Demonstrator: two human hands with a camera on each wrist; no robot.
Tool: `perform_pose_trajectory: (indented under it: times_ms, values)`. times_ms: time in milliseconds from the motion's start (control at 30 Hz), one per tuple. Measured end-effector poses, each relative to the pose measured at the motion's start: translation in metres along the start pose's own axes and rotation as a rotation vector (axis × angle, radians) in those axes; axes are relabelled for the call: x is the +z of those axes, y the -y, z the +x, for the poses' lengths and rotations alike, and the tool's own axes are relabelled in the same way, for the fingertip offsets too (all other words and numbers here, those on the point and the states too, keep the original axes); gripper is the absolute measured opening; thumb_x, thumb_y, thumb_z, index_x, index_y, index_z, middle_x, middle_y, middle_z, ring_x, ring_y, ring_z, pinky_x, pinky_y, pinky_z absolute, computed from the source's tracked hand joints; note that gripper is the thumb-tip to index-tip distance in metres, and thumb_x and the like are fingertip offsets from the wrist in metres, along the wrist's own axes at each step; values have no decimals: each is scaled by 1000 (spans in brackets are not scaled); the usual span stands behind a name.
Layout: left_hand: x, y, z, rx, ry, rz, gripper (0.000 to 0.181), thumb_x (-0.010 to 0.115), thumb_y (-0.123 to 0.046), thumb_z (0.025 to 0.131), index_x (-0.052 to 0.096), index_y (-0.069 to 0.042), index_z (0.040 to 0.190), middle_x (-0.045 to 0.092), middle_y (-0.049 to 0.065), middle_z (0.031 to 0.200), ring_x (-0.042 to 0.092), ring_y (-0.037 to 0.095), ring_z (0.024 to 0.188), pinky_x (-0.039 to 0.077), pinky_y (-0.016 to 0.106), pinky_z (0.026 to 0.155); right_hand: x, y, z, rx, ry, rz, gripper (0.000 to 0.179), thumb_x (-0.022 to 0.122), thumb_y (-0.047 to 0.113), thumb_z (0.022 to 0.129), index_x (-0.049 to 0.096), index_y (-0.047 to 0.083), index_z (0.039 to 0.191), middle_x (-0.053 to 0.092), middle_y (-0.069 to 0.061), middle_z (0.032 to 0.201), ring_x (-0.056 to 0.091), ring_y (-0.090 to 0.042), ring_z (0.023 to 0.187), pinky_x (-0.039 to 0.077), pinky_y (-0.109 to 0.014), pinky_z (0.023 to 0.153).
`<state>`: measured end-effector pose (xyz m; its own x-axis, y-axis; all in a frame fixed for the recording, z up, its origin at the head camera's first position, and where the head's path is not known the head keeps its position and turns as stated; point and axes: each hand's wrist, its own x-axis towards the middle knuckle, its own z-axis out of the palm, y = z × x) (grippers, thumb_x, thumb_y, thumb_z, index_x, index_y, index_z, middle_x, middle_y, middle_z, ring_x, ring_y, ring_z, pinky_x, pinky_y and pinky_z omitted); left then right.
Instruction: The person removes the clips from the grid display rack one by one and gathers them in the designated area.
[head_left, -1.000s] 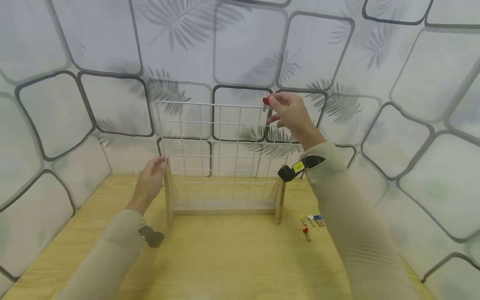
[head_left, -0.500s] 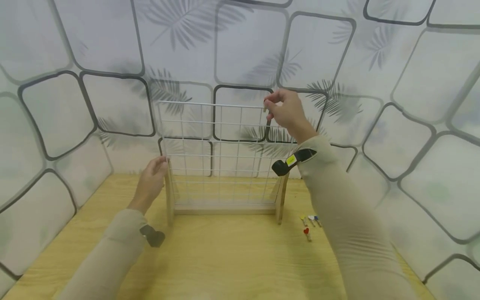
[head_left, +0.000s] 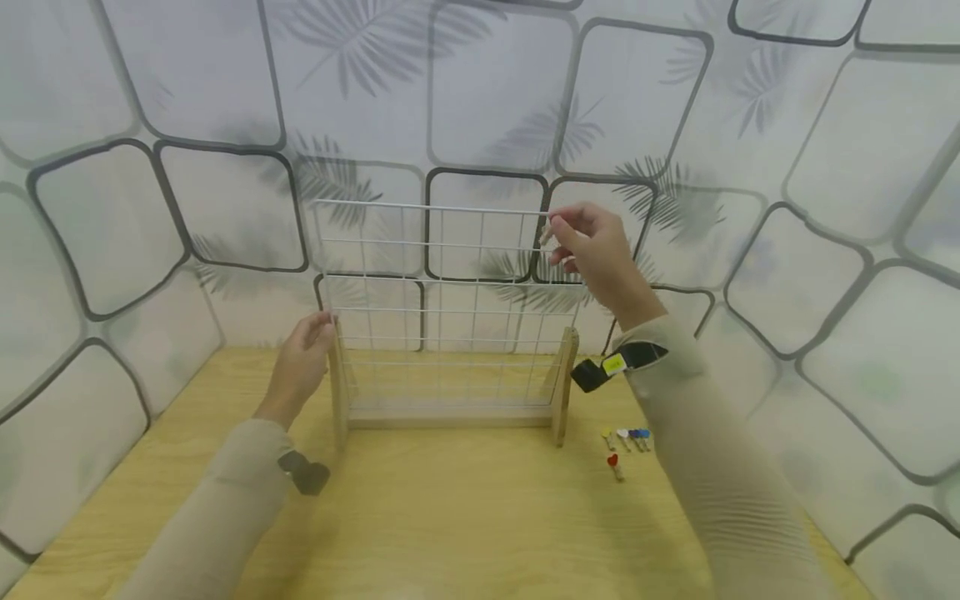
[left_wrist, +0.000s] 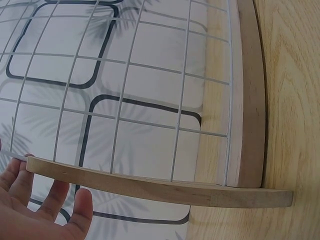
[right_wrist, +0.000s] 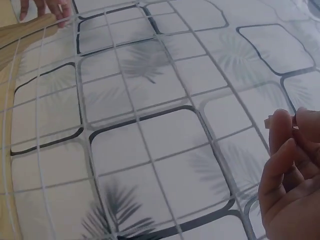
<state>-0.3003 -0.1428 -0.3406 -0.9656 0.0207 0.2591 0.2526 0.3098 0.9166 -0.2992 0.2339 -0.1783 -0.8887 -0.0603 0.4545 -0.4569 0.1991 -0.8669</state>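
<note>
A white wire grid (head_left: 442, 245) stands upright in a wooden base with two side posts. Near its top right corner, my right hand (head_left: 603, 254) pinches a small wooden clothespin (head_left: 545, 235) with a red heart, mostly hidden by the fingers. The clothespin (right_wrist: 269, 122) shows beside the grid's outer wire in the right wrist view; I cannot tell whether it touches it. My left hand (head_left: 297, 362) holds the grid's left edge at the top of the left post. In the left wrist view, fingertips meet the wire by the end of that post (left_wrist: 135, 186).
On the wooden table (head_left: 450, 508), right of the stand, lie several heart clothespins: a red one (head_left: 614, 467), a yellow one (head_left: 607, 437), a white one (head_left: 623, 437) and blue ones (head_left: 640, 438). A patterned backdrop (head_left: 495, 92) rises behind the grid.
My right hand first shifted slightly up and left at the top wire, then moved right and down with the clothespin, which now tilts. My left hand has stayed in place.
</note>
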Motion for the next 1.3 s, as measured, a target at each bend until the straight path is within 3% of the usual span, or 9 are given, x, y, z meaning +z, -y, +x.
perform_pose_trajectory:
  times_ms: [267, 500, 733, 1000, 1300]
  values:
    - [3, -2, -2, 8, -11, -15, 60, 35, -42, 105, 27, -6, 151, 30, 19, 154, 30, 41, 138, 34, 59, 106, -35, -53, -46, 91, 74, -160, 28, 57, 17, 100, 57, -6, 114, 62, -6, 96, 62, -12, 67, 52, -24, 57]
    - [6, -6, -5, -6, -1, -25, 59, 34, -42, 105, 26, -6, 152, 30, 19, 154, 31, 40, 138, 36, 58, 104, -70, -112, -92, 249, 89, -145, 29, 58, 20, 99, 57, -5, 114, 66, -1, 92, 61, -11, 68, 52, -26, 57]
    - [6, -5, -6, -1, 2, -21, 60, 34, -42, 105, 25, -5, 152, 30, 18, 154, 30, 39, 138, 37, 58, 103, -98, -153, -138, 410, 73, -90, 30, 55, 23, 101, 54, -3, 116, 64, 1, 95, 59, -10, 70, 50, -24, 57]
    - [2, -4, -9, -16, 18, -19, 61, 32, -42, 105, 22, -5, 153, 27, 20, 155, 30, 41, 138, 38, 58, 102, -117, -189, -171, 489, 91, -214, 44, 58, 25, 99, 53, -12, 123, 64, -5, 96, 61, -17, 76, 53, -29, 61]
    - [-5, -4, -7, -10, 32, -14, 62, 30, -44, 105, 24, -4, 152, 31, 21, 152, 35, 42, 133, 43, 53, 96, -115, -216, -193, 579, 133, -329, 37, 60, 20, 98, 58, -12, 116, 62, -7, 91, 59, -17, 72, 51, -26, 56]
